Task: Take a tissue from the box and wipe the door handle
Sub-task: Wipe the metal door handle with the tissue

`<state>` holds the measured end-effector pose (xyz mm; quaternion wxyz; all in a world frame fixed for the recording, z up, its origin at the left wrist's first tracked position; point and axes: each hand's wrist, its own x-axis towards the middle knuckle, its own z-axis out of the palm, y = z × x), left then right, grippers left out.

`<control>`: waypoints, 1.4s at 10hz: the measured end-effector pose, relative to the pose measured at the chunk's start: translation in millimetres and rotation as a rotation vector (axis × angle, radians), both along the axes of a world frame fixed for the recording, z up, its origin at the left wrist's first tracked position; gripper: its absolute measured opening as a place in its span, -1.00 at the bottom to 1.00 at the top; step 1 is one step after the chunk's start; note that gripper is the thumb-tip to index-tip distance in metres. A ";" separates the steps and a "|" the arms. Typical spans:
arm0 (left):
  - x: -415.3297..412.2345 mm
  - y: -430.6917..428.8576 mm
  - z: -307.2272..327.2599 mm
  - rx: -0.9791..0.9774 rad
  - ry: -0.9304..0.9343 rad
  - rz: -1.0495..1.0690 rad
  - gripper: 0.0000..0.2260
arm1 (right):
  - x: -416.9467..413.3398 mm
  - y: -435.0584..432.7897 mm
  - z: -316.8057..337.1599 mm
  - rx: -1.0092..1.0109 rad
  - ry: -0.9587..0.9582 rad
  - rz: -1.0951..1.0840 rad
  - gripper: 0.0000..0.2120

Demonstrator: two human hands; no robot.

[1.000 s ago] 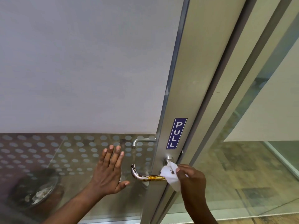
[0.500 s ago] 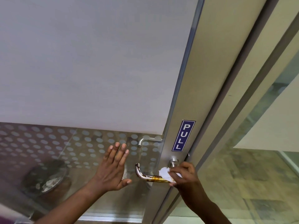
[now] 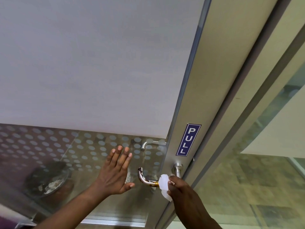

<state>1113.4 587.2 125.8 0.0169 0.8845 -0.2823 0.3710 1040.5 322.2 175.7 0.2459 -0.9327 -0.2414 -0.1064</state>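
A shiny metal lever door handle (image 3: pixel 145 177) sticks out from the door's metal stile (image 3: pixel 189 100), with brownish smears on its bar. My right hand (image 3: pixel 183 189) pinches a crumpled white tissue (image 3: pixel 163 184) and presses it against the handle's bar near the pivot. My left hand (image 3: pixel 115 172) lies flat on the glass door panel (image 3: pixel 85 151), fingers spread, just left of the handle's free end. The tissue box is out of view.
A blue PULL sign (image 3: pixel 188 140) is stuck on the stile above the handle. A second handle (image 3: pixel 148 144) shows through the dotted glass on the far side. A dark round bin (image 3: pixel 47 179) stands behind the glass at lower left. Glass wall at right.
My right hand with the tissue has slid a little along the handle's bar, and the tissue hangs lower below my fingers. My left hand stays flat on the glass. The camera view shifted slightly.
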 end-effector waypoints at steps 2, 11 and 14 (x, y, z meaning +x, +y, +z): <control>1.1 -1.4 0.3 -0.012 -0.007 -0.001 -0.24 | 0.9 -2.3 -4.9 -0.281 -0.218 -0.039 -0.28; 7.2 13.6 -0.2 0.006 0.064 -0.094 -0.24 | 13.5 99.3 -25.2 -0.249 -0.442 -0.413 -0.69; 8.4 20.8 0.1 -0.036 0.135 -0.175 -0.24 | 22.4 133.1 2.6 -0.220 -0.272 -0.591 -0.88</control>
